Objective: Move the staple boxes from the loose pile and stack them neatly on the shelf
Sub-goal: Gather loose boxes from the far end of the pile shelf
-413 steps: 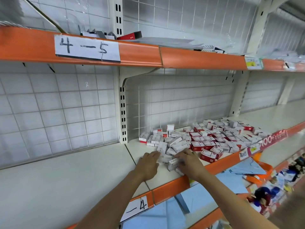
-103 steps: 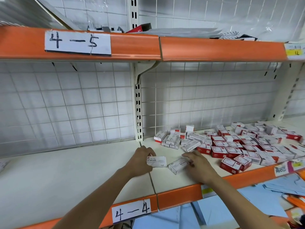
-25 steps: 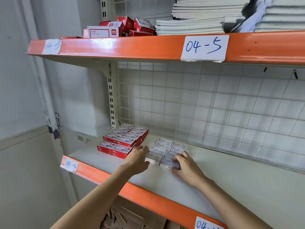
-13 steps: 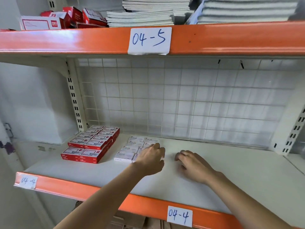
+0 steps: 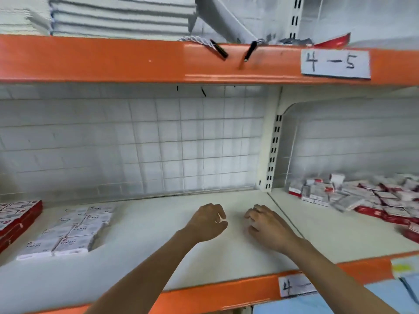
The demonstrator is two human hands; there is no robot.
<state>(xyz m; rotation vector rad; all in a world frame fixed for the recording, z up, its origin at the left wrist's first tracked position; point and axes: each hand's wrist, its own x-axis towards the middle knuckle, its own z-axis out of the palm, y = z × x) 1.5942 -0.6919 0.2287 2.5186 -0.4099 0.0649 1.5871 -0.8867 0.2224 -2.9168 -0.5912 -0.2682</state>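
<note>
Our left hand [image 5: 209, 220] and right hand [image 5: 264, 224] both hover w/ fingers loosely curled, holding nothing, side by side but apart over the bare mid part of the shelf [image 5: 172, 257]. To the left, the white staple boxes [image 5: 68, 232] lie flat in a tidy block, rows edge to edge; just left of them the red boxes [image 5: 15, 217] sit stacked at the frame edge. Far right, past the white upright [image 5: 273, 152], the loose pile [image 5: 362, 198] of red & white boxes lies jumbled, well apart from both hands. Wire grid panel [image 5: 158, 143] runs along the back. Orange front edge carries a paper tag [image 5: 294, 285], partly hidden by our right forearm. Upper shelf lip has a "4-5" label [image 5: 335, 64]; stacked white notebooks [image 5: 120, 17] lie above. View is blurred.
</note>
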